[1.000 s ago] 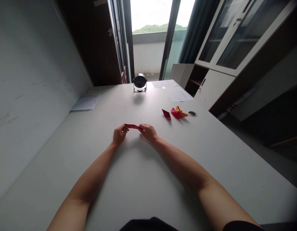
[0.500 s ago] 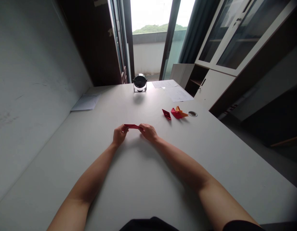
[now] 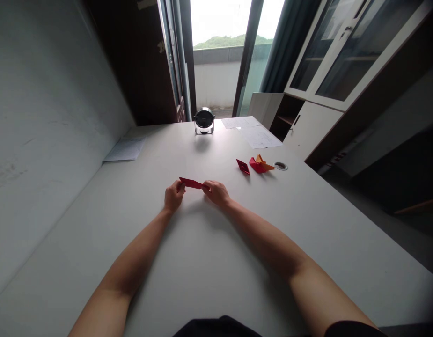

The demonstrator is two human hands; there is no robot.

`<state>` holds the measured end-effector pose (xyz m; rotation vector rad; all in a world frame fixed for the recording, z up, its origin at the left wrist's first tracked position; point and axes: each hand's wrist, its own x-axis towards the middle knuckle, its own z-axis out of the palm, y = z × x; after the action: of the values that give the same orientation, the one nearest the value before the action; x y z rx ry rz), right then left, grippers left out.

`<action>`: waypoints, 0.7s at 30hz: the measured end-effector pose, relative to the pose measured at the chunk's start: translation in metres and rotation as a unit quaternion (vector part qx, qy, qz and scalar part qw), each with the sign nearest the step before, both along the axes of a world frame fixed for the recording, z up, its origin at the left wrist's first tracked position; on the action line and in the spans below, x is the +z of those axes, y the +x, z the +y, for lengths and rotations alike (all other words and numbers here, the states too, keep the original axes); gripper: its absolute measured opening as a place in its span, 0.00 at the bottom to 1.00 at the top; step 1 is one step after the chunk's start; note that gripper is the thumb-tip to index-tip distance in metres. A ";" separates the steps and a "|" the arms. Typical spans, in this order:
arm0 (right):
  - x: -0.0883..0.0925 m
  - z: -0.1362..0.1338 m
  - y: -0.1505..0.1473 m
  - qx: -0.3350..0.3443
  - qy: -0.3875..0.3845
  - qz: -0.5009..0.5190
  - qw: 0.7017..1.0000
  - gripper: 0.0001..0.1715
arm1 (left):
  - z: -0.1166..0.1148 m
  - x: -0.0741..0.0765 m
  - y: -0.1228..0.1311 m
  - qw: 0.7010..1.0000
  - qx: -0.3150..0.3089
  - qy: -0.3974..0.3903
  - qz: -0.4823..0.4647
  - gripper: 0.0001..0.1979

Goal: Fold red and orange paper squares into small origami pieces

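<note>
A folded strip of red paper (image 3: 191, 183) is held just above the white table (image 3: 209, 262), in the middle of it. My left hand (image 3: 173, 197) pinches the strip's left end with closed fingers. At the strip's right end, my right hand (image 3: 216, 193) pinches it too. Both forearms reach forward from the bottom of the picture.
To the right lie a folded red paper piece (image 3: 243, 166) and a red and orange paper figure (image 3: 260, 164), beside a round cable hole (image 3: 281, 165). A small round fan (image 3: 204, 121) stands at the far edge. Paper sheets lie far right (image 3: 256, 135) and far left (image 3: 125, 149).
The red strip has tilted a little, its left end lifted slightly. Both hands stay in nearly the same place.
</note>
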<state>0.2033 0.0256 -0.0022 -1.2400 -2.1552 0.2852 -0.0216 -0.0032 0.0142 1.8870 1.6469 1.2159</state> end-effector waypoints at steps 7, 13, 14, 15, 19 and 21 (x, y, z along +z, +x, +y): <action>-0.002 0.001 0.000 0.002 -0.004 0.002 1.000 0.11 | 0.001 0.000 0.001 0.997 0.000 0.002 -0.079 0.16; -0.001 0.000 0.000 0.001 0.002 -0.001 1.000 0.11 | 0.001 -0.001 0.000 0.996 -0.007 0.008 -0.088 0.17; -0.001 0.000 0.000 0.002 0.003 -0.001 1.000 0.10 | 0.001 -0.001 0.000 0.996 -0.005 0.010 -0.088 0.17; -0.001 0.000 0.000 0.002 0.002 -0.001 1.000 0.10 | 0.001 -0.001 0.000 0.996 -0.003 0.011 -0.087 0.17; 0.000 -0.001 0.000 0.002 -0.006 -0.003 1.000 0.10 | 0.000 0.000 0.000 0.996 -0.004 0.008 -0.087 0.17; 0.001 -0.001 0.000 0.004 -0.008 -0.002 1.000 0.10 | 0.000 0.001 0.000 0.996 -0.004 0.009 -0.088 0.16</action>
<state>0.2031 0.0242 -0.0011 -1.2413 -2.1650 0.3040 -0.0214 -0.0035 0.0150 1.7392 1.5394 1.3569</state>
